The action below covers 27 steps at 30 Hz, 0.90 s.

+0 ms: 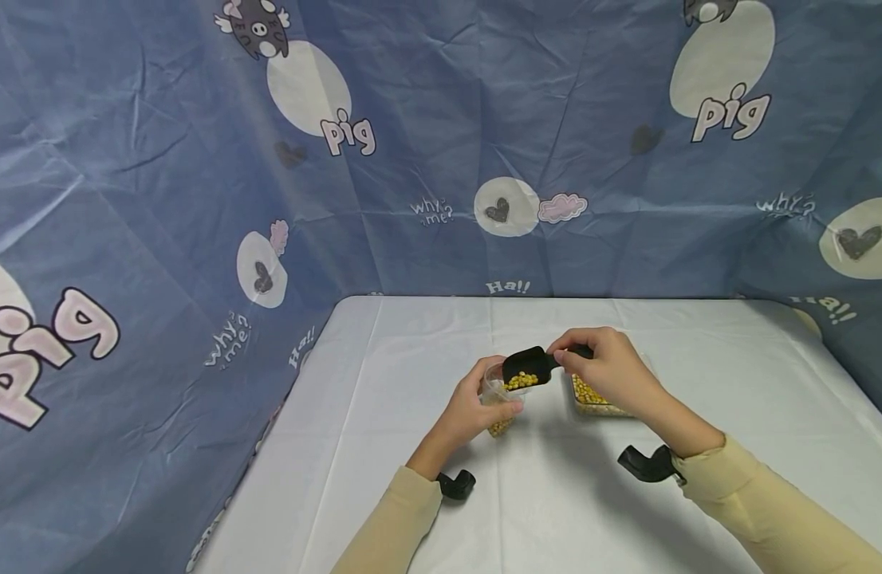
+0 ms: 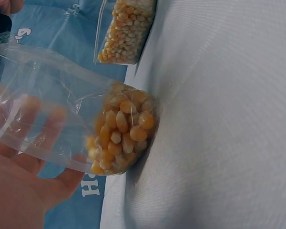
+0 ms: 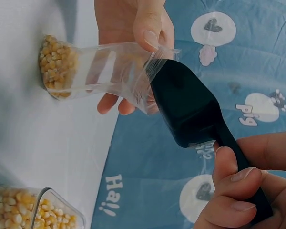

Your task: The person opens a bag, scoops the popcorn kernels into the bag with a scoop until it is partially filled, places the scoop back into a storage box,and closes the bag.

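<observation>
My left hand (image 1: 468, 408) holds a clear plastic zip bag (image 3: 102, 71) upright near its open mouth, thumb on one side and fingers on the other. Yellow corn kernels (image 2: 121, 131) fill the bottom of the bag, which is close over the white tablecloth. My right hand (image 1: 613, 371) grips the handle of a black scoop (image 3: 186, 102). Its front lip overlaps the bag's mouth in the right wrist view. More kernels (image 1: 523, 380) lie in the scoop, gathered toward the lip in the head view.
Beyond the right hand, a clear rectangular container (image 1: 604, 410) of corn kernels stands on the white-covered table (image 1: 412, 343). Blue printed cloth (image 1: 427, 159) hangs behind the table and along its left side. A black wrist mount (image 1: 645, 464) sticks out from the right sleeve.
</observation>
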Motion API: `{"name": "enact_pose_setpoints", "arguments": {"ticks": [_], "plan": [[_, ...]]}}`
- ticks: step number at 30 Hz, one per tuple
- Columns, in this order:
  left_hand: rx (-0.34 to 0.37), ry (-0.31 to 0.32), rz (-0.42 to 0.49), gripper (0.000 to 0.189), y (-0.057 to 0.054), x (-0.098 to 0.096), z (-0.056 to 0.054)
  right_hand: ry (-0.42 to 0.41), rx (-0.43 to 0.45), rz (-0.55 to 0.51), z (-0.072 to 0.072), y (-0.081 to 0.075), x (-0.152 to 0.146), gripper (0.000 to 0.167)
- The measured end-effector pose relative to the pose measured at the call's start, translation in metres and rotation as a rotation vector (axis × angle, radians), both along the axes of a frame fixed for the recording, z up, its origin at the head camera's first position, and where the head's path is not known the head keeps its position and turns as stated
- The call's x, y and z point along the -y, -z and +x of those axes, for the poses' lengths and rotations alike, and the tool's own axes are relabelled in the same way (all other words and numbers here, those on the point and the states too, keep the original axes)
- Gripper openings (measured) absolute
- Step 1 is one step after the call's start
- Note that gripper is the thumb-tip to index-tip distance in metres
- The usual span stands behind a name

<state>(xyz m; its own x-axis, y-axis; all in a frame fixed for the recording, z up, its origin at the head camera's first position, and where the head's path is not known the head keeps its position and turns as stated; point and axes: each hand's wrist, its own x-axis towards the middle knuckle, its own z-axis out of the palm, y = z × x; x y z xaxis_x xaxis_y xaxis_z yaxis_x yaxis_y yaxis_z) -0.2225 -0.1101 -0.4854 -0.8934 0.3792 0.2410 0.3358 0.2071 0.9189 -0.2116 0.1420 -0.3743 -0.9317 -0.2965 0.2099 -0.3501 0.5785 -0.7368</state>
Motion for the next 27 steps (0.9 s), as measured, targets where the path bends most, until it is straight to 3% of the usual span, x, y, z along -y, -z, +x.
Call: {"name": "enact_pose_setpoints", "arguments": {"ticks": [9,20,22,27], "plan": [[0.001,-0.006,-0.004,0.068,0.002,0.000,0.001,-0.013,-0.032,-0.015,0.000,0.002,0.003,0.010],[0.042,-0.002,-0.001,0.073,0.001,0.000,-0.001,-0.042,-0.212,0.028,0.003,0.003,0.011,0.010],[0.043,0.002,0.000,0.073,-0.002,-0.001,0.001,-0.047,-0.234,0.034,0.004,0.004,0.012,0.011],[0.042,0.015,0.018,0.069,-0.023,-0.001,0.012,-0.066,-0.270,0.037,0.006,0.005,0.014,0.011]]}}
